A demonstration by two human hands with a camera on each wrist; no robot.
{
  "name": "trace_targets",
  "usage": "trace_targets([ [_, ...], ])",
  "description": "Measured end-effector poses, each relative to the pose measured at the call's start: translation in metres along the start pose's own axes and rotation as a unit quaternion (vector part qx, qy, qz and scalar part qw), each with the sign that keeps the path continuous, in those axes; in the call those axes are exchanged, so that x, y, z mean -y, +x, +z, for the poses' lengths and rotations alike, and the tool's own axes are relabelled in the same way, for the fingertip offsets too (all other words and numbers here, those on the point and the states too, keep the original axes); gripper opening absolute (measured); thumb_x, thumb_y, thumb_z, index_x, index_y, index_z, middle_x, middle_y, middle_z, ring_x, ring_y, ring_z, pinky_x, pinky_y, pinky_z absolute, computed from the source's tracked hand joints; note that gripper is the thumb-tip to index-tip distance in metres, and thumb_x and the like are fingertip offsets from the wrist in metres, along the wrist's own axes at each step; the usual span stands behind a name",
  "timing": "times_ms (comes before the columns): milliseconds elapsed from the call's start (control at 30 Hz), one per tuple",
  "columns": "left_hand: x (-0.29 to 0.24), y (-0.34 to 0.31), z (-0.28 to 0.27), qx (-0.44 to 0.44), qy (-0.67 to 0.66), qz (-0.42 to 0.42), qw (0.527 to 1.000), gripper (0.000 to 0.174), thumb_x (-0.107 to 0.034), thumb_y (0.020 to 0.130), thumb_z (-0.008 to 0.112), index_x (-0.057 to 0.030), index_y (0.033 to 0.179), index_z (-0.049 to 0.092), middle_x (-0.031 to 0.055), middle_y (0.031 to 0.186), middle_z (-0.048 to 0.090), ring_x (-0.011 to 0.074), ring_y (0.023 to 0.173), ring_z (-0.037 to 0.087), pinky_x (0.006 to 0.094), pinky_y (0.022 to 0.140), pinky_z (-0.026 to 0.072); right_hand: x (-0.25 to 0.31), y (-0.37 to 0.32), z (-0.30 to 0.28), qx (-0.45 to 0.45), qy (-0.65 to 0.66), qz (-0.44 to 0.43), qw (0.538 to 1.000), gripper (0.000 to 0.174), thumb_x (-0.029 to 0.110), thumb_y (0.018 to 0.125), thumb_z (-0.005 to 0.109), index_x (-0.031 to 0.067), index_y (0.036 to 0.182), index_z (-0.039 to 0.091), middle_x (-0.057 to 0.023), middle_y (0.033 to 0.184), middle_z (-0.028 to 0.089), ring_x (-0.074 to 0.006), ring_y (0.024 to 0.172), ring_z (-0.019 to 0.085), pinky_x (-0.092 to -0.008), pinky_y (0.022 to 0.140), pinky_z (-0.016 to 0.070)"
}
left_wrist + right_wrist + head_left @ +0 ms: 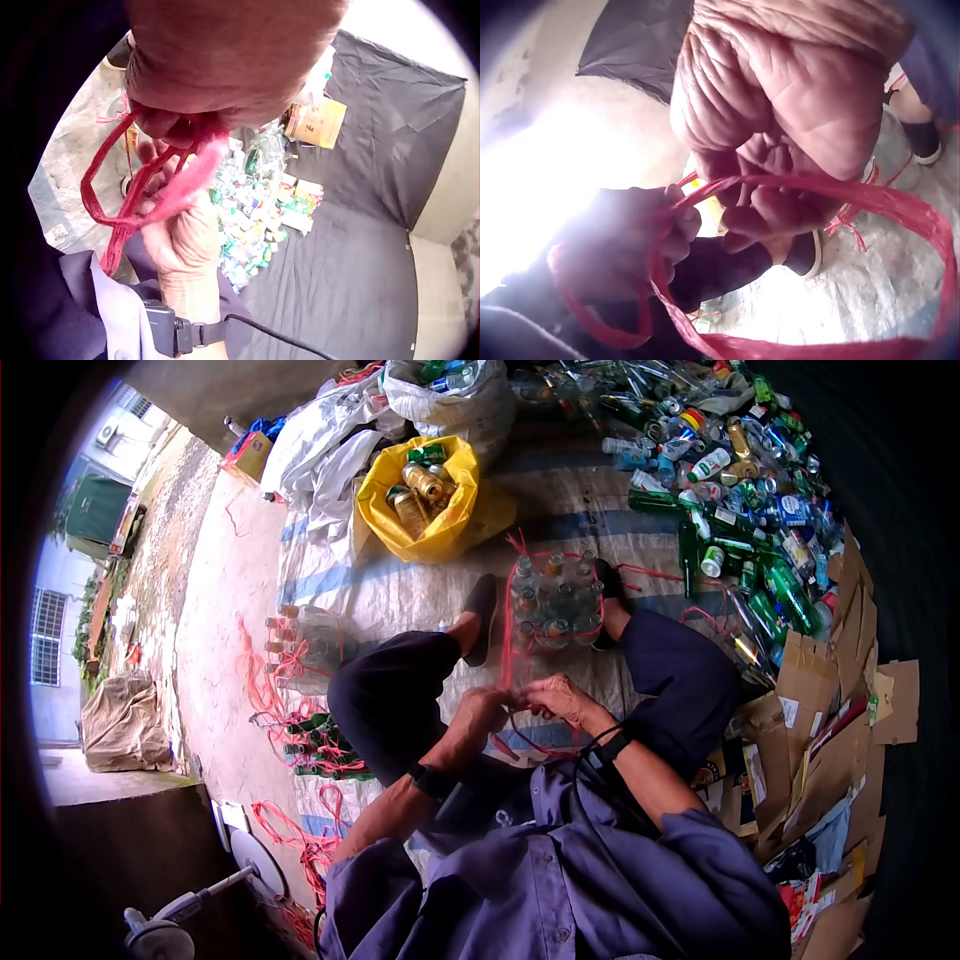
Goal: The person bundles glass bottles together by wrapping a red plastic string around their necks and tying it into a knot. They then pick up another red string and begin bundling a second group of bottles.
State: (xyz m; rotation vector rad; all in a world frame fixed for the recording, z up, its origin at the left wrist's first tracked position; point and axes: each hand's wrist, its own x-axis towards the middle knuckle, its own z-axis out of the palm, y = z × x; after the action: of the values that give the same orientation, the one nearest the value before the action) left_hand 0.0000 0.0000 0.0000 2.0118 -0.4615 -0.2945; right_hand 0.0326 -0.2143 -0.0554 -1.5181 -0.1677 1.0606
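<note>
Red plastic twine runs from a bundle of clear glass bottles between the person's feet down to both hands. The left hand grips the twine; in the left wrist view loops of twine hang from the curled fingers of the left hand. Close beside it, the right hand has its fingers curled on the twine. The right wrist view shows a wide loop of twine crossing the fingers of the right hand, with the left hand blurred by glare.
A yellow bag of cans and white sacks stand beyond the bottles. Tied bottle bundles and tangled twine lie at left. Loose bottles and cans and flattened cardboard are piled at right.
</note>
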Motion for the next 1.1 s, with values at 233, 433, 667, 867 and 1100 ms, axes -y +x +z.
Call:
trace_targets([
  [233,-0.015,0.001,-0.005,0.061,-0.053,-0.021,0.997,0.014,-0.001,0.078,0.05,0.0023,0.087,0.061,0.008,0.063,0.049,0.0163,0.05,0.049,0.0302,0.047,0.0365,0.023,0.037,0.002,-0.158,0.322,-0.03,0.933,0.018,0.019,0.09,0.06,0.0077,0.098,0.07,-0.0012,0.083,0.066,-0.0083,0.067,0.059,-0.0222,0.052,0.0431],
  [433,-0.02,-0.006,-0.005,0.077,-0.107,-0.089,0.987,0.019,-0.002,0.082,0.049,0.0036,0.094,0.062,0.0101,0.075,0.057,0.0182,0.062,0.06,0.0282,0.053,0.0447,-0.003,0.063,0.006,-0.218,0.192,-0.051,0.956,0.016,0.018,0.087,0.06,0.0078,0.091,0.072,-0.0028,0.08,0.068,-0.0104,0.07,0.061,-0.027,0.056,0.0454],
  [667,-0.023,-0.005,-0.004,0.067,-0.141,-0.208,0.966,0.025,-0.002,0.087,0.045,0.0026,0.105,0.061,0.0123,0.105,0.061,0.0205,0.091,0.068,0.0262,0.063,0.0522,-0.025,0.045,0.001,-0.033,-0.484,-0.326,0.812,0.006,0.009,0.066,0.063,0.0052,0.066,0.068,-0.0101,0.06,0.062,-0.0177,0.054,0.061,-0.0345,0.047,0.0443],
  [867,-0.039,0.001,-0.018,0.104,-0.145,-0.154,0.972,0.024,-0.004,0.089,0.045,0.0007,0.105,0.062,0.0106,0.103,0.062,0.0193,0.087,0.069,0.0259,0.063,0.0521,-0.033,0.016,0.011,0.003,-0.379,0.047,0.924,0.011,0.01,0.068,0.065,-0.0003,0.07,0.068,-0.0179,0.068,0.065,-0.0274,0.061,0.065,-0.039,0.054,0.0491],
  [1100,-0.047,-0.002,-0.017,0.099,-0.24,-0.261,0.93,0.024,-0.011,0.095,0.044,0.0024,0.1,0.063,0.0078,0.099,0.064,0.0174,0.085,0.069,0.0264,0.064,0.0529,-0.062,0.053,-0.01,-0.166,-0.573,-0.182,0.782,0.021,0.019,0.086,0.063,0.0011,0.095,0.067,-0.0171,0.082,0.067,-0.0214,0.074,0.069,-0.0365,0.063,0.0557],
])
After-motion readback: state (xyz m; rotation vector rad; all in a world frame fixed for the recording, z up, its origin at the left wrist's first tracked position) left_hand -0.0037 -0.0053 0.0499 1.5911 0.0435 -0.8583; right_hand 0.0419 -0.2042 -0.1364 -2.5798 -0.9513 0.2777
